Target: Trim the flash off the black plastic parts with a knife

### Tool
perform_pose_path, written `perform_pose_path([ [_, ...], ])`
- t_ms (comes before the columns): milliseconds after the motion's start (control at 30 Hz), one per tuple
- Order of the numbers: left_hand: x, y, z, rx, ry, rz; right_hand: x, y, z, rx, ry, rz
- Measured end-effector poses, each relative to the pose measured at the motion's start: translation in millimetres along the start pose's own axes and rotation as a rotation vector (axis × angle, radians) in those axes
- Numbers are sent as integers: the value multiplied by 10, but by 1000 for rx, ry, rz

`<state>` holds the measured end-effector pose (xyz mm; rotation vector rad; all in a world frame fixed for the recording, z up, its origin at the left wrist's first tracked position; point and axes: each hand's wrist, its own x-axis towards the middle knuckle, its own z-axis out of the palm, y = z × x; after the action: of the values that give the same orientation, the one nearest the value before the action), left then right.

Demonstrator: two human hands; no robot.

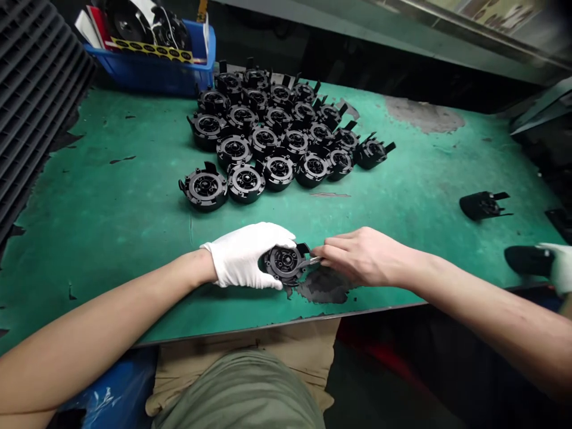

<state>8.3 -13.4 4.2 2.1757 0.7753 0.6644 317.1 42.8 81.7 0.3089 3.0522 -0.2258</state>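
My left hand (250,256), in a white glove, wraps around the left side of a round black plastic housing (286,262) near the table's front edge. The housing's ringed face points up, and a tab sticks out at its upper right. My bare right hand (353,256) pinches a thin metal tool (314,260) whose tip meets the right rim of the housing. The tool's kind cannot be made out, since the fingers cover most of it. Beyond my hands, several similar black housings (279,170) stand close together, most with their ringed faces up.
A blue bin (152,68) with black parts stands at the back left, beside stacked black ridged trays (36,101). One housing (480,205) lies apart at the right. Another person's gloved hand (562,268) holds a dark part (527,261) at the right edge. The green tabletop (111,208) has worn patches.
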Motion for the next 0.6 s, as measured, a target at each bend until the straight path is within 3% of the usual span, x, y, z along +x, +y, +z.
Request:
perform_pose_path([
  [167,16,39,-5,58,14,-39,-146,-343,92,-4,208,246],
  [333,-11,48,23,110,19,-89,-231,-799,257,-22,177,426],
  [433,-26,17,28,122,-5,-47,-212,-794,287,-24,141,430],
  [600,-13,-2,4,104,-28,-35,-140,-561,248,-5,71,330],
])
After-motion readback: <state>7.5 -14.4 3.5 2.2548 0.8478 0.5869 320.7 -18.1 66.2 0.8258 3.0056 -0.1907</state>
